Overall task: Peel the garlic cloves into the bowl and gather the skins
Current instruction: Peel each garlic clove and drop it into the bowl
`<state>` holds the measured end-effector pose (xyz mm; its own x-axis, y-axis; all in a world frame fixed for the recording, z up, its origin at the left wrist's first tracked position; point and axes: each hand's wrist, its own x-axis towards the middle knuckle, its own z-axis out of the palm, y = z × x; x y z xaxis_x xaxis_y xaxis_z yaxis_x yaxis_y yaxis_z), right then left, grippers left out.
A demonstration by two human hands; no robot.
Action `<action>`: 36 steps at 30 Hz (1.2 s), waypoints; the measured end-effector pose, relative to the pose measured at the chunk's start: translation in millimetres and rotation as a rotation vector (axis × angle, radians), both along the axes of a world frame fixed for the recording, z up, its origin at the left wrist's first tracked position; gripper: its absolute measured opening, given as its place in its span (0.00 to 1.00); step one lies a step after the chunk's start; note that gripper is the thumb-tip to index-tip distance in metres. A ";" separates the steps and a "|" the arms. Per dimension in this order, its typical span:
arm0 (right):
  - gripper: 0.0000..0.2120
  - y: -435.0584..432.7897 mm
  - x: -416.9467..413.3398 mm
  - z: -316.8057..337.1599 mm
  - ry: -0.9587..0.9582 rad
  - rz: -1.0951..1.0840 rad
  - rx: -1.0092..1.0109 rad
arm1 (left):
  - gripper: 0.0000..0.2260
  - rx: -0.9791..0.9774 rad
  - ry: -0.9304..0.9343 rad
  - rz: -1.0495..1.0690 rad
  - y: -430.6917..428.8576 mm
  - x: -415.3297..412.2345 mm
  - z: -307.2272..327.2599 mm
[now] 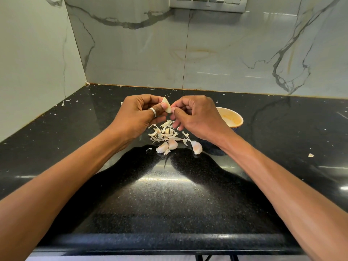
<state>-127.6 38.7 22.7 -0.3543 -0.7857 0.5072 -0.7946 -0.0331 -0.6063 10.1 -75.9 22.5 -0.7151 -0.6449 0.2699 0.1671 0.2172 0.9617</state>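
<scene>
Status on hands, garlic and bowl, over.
Left hand grips clove, right hand pinches its edge. Unpeeled cloves and skins on counter below. Bowl partly behind right hand.

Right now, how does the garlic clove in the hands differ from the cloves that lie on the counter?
The held clove looks bare, smooth and pale yellow; the counter cloves wear white, pink-tinged skin. The held clove is raised, pinched by the left hand and right hand; the counter cloves lie on the counter beside the loose skins. Both are outside the bowl.
</scene>
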 end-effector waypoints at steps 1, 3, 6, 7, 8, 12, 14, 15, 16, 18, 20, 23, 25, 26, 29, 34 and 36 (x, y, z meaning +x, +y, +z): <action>0.04 0.1 0.4 -0.3 0.000 0.000 0.005 | 0.07 0.003 -0.002 0.005 -0.6 -0.1 -0.3; 0.05 0.3 1.0 -0.9 -0.001 0.005 0.012 | 0.07 0.007 -0.007 0.013 -1.7 0.1 -0.5; 0.05 0.4 1.6 -1.1 0.000 0.013 0.011 | 0.07 0.026 -0.003 0.011 -1.8 -0.1 -0.9; 0.05 0.4 1.6 -0.9 0.000 0.013 0.013 | 0.07 0.026 -0.002 0.010 -2.0 -0.1 -0.7; 0.06 0.4 1.6 -0.8 0.000 0.014 0.015 | 0.07 0.024 -0.004 0.010 -2.1 0.0 -0.6; 0.06 0.8 2.1 0.4 -0.013 0.024 0.015 | 0.08 0.046 -0.005 0.002 -2.1 0.9 0.2; 0.07 1.1 2.5 1.6 -0.019 0.029 0.010 | 0.07 0.058 0.001 -0.005 -0.9 0.7 0.6; 0.07 1.2 2.6 2.1 -0.022 0.029 0.008 | 0.07 0.061 0.003 -0.009 -0.5 0.6 0.9; 0.07 1.4 2.7 2.4 -0.025 0.027 0.007 | 0.07 0.066 0.005 -0.012 -0.4 0.3 0.9; 0.07 1.4 2.8 2.8 -0.034 0.021 0.006 | 0.07 0.075 0.007 -0.018 -1.2 0.1 0.7; 0.07 1.2 2.8 3.1 -0.047 0.017 0.003 | 0.07 0.074 0.006 -0.027 -2.8 0.0 -0.1; 0.07 1.1 2.9 4.0 -0.057 0.014 0.001 | 0.08 0.079 0.010 -0.033 -3.1 -0.3 -0.5; 0.07 1.1 3.1 4.7 -0.062 0.010 0.000 | 0.08 0.087 0.013 -0.035 -2.9 -0.4 0.1; 0.07 1.2 3.2 4.9 -0.066 0.007 0.000 | 0.08 0.088 0.014 -0.037 -3.1 -0.4 0.2; 0.06 0.8 1.5 5.8 -0.064 -0.017 -0.009 | 0.08 0.081 0.008 -0.045 -3.9 -0.7 0.2; 0.06 0.4 -0.2 6.4 -0.049 -0.051 -0.012 | 0.09 0.071 0.004 -0.055 -3.3 -0.7 0.5; 0.06 0.3 -0.2 6.9 -0.053 -0.062 -0.015 | 0.08 0.070 0.005 -0.059 -3.5 -0.4 0.2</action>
